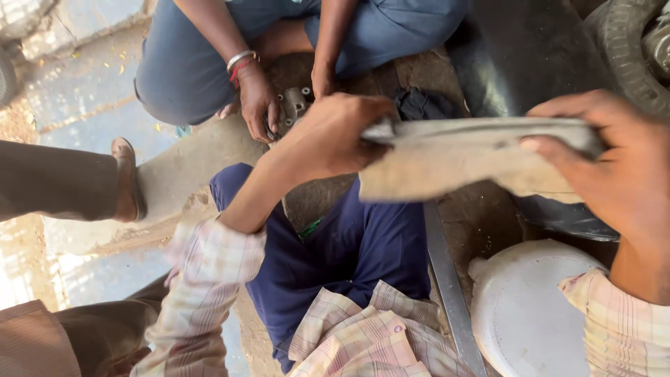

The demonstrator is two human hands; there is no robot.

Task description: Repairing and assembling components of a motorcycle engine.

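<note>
My left hand [331, 132] grips one end of a long grey metal part [481, 132] wrapped in a dirty beige cloth [447, 171]. My right hand [618, 164] holds its other end, thumb pressed on top. I hold the piece level above my lap, over my blue trousers [349, 244]. Both my sleeves are pale checked fabric.
A squatting person in blue opposite me has both hands on a small metal part [293, 105] on the ground. A white plastic can [530, 314] stands at my right, a flat metal bar [447, 279] beside it. A tyre [628, 49] is top right; another person's sandalled foot [125, 178] is at left.
</note>
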